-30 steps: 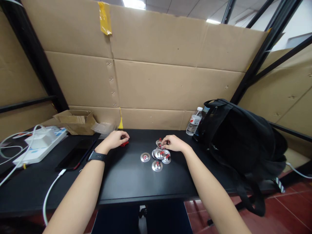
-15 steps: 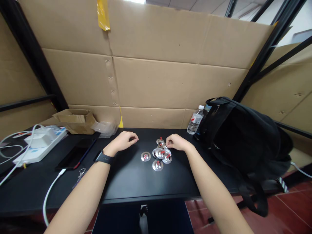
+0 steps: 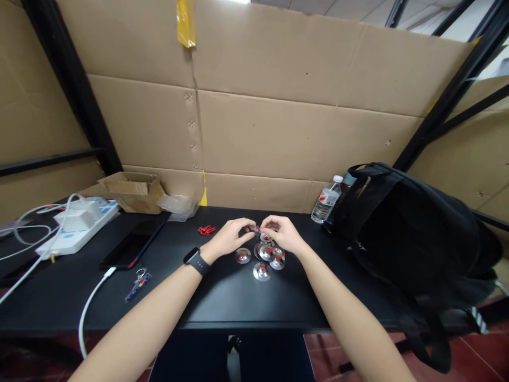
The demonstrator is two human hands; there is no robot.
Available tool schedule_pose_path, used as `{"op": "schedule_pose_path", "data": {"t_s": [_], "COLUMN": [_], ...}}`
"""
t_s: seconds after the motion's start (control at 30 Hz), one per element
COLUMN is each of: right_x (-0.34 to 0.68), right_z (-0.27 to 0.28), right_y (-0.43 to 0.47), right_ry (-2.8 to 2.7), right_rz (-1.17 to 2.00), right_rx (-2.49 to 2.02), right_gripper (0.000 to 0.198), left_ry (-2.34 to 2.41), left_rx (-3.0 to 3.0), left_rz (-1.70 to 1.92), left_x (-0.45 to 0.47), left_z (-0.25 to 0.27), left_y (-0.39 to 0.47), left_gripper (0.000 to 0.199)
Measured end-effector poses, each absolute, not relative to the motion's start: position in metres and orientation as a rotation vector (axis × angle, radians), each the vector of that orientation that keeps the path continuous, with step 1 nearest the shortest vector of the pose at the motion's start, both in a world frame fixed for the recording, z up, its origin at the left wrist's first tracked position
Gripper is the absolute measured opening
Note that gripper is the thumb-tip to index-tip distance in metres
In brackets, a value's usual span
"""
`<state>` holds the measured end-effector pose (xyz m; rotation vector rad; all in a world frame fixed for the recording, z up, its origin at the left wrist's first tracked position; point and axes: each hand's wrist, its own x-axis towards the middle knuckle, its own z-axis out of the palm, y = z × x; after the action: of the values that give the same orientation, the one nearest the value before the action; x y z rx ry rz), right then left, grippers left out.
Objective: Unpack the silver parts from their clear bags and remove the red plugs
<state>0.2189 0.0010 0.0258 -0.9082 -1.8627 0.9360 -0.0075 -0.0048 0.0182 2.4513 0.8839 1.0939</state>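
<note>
My left hand (image 3: 228, 237) and my right hand (image 3: 283, 233) meet above the pile, fingertips pinched on one small finger cymbal (image 3: 257, 230). It is held on edge, the left fingers at its metal side and the right fingers at its red cord; the fingers partly hide it. Just below lie several silver finger cymbals (image 3: 266, 252) with red loops, overlapping one another. A separate cymbal (image 3: 242, 255) rests to their left, and another cymbal (image 3: 262, 271) lies nearer the front edge. Beyond my left wrist is a small heap of red cords (image 3: 206, 230).
On the left of the black table (image 3: 222, 302) are a power strip (image 3: 63, 241), a phone (image 3: 129, 246), a keychain (image 3: 138, 285), an opened cardboard box (image 3: 133, 193) and clear plastic packaging (image 3: 180, 207). To the right stand a water bottle (image 3: 326, 200) and a black backpack (image 3: 409, 233).
My left hand has moved right to meet my right hand, uncovering the red cords. The right hand has lifted a cymbal off the pile, and both hands now hold it. The view has shifted slightly.
</note>
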Motion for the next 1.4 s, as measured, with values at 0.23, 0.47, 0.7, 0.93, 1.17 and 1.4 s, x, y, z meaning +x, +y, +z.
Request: {"op": "schedule_pose_path", "data": {"t_s": [0.23,0.47,0.7,0.93,1.17,1.4], "right_x": [0.202,0.199,0.222,0.303,0.333,0.319], "right_z": [0.026,0.022,0.026,0.027,0.015,0.017], "right_y": [-0.012,-0.015,0.004,0.034,0.047,0.043], "right_ry": [-1.736,-1.796,-1.873,-2.224,-2.326,-2.381], "right_rz": [1.065,1.047,0.823,0.391,0.641,0.499], "right_rx": [-0.823,-0.836,-1.029,-1.52,-1.543,-1.514], "right_gripper": [0.034,0.047,0.047,0.046,0.054,0.043], "left_ry": [0.953,0.963,1.317,1.754,1.758,1.597], "left_rx": [2.494,2.612,2.638,2.464,2.384,2.454], "left_rz": [1.226,1.159,0.998,0.735,0.467,0.645], "left_x": [-0.009,-0.007,-0.033,-0.112,-0.129,-0.117], "left_z": [0.023,0.023,0.025,0.027,0.015,0.017], "left_y": [-0.007,-0.006,0.01,0.038,0.047,0.046], "left_gripper": [0.008,0.01,0.018,0.013,0.01,0.022]}}
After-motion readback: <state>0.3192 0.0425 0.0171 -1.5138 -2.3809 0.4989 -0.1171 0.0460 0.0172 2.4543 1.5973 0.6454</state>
